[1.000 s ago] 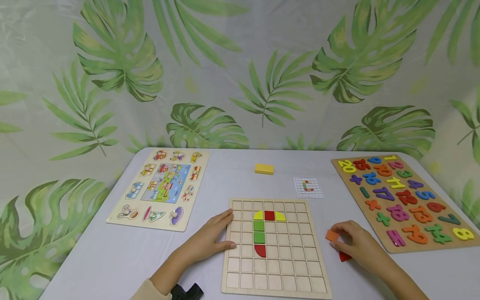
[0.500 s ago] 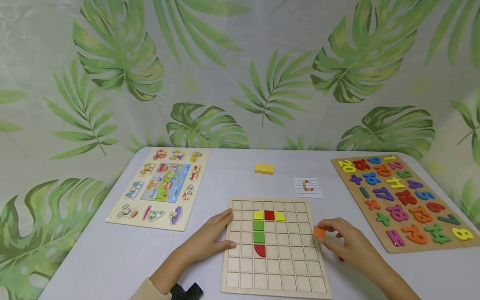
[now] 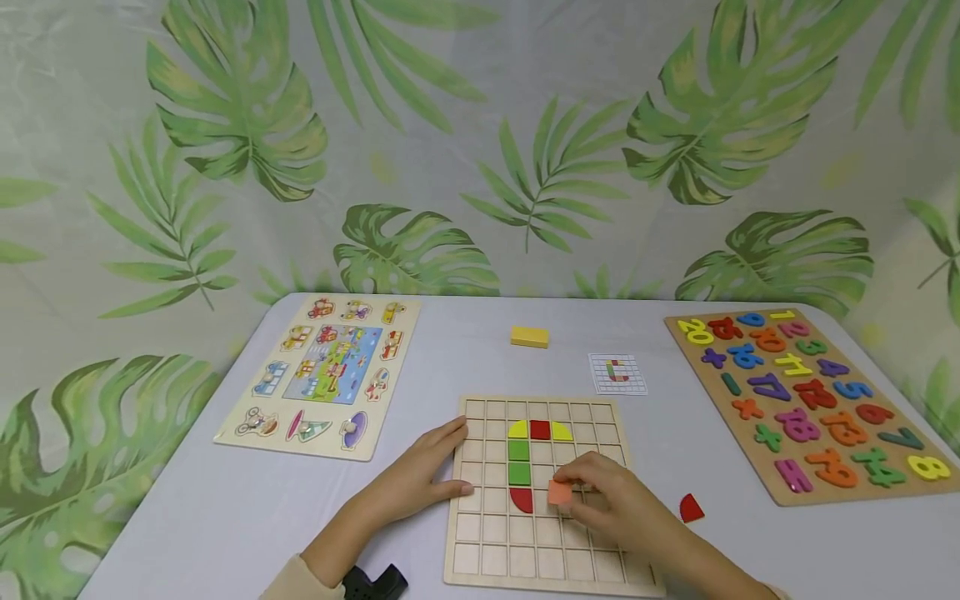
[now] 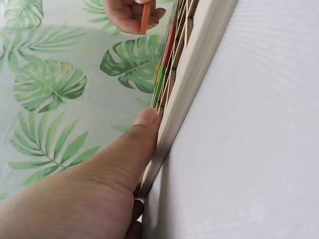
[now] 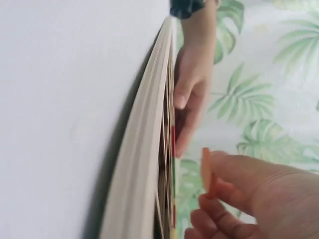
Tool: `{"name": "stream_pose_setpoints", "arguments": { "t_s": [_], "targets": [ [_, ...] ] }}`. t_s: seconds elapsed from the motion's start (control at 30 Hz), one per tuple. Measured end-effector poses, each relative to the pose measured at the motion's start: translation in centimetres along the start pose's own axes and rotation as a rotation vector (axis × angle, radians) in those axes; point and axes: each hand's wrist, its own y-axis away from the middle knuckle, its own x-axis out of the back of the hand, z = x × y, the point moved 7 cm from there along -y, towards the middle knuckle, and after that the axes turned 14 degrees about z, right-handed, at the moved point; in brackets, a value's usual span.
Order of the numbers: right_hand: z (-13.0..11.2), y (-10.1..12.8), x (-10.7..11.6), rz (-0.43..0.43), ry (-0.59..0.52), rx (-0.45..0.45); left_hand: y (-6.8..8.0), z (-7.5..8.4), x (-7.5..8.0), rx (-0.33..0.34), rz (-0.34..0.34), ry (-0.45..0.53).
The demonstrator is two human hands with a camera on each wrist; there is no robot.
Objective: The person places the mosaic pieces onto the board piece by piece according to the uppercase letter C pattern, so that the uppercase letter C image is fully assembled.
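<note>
Between thumb and fingertips, my right hand [image 3: 611, 496] pinches an orange square tile [image 3: 558, 492] over the wooden grid board [image 3: 480, 560]. In the right wrist view the orange tile [image 5: 206, 169] is seen edge-on, apart from the board. My left hand [image 3: 420, 471] rests at the board's left edge, its fingers fairly straight and the thumb [image 4: 147, 117] touching the rim. Set in the grid are two yellow quarter-round tiles [image 3: 519, 430] with a red square tile [image 3: 539, 430] between them, then two green square tiles [image 3: 519, 473] and a red quarter-round tile [image 3: 521, 500].
A loose red quarter-round tile [image 3: 692, 508] lies right of the board. Behind stand a small pattern card [image 3: 617, 374] and a yellow block [image 3: 529, 337]. A picture peg puzzle [image 3: 341, 433] lies at left, a number puzzle board [image 3: 813, 492] at right. A black object [image 3: 375, 583] sits near the front.
My right hand has carried the orange tile leftward from the table to over the board's middle. The loose red tile is now uncovered. My left hand has stayed in place.
</note>
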Motion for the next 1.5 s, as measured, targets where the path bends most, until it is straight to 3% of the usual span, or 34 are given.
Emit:
{"name": "stream_pose_setpoints", "arguments": {
  "t_s": [0.23,0.67,0.97,1.1,1.23,1.37,1.5],
  "targets": [
    [1.1,0.4,-2.1,-0.113,0.032,-0.105,-0.1,-0.1,0.0,0.017,-0.011,-0.009],
    [1.5,0.3,-2.4,-0.086,-0.002,-0.125,0.0,-0.2,0.0,0.023,-0.013,0.000],
    [1.2,0.5,-1.3,-0.172,0.018,-0.209,0.0,-0.2,0.0,0.019,-0.014,-0.007],
    [0.7,0.5,0.9,-0.113,0.033,-0.186,0.0,-0.2,-0.1,0.018,-0.014,-0.012],
    [0.4,0.9,3.7,0.023,0.117,-0.103,0.0,-0.3,-0.1,0.018,-0.015,-0.010],
    [0.8,1.9,6.4,0.136,0.214,-0.082,0.0,-0.2,-0.1,0.010,-0.009,-0.006],
    [2.0,3.4,8.1,0.160,0.286,-0.169,0.0,-0.2,-0.1,0.001,-0.004,-0.006]
  ]
}}
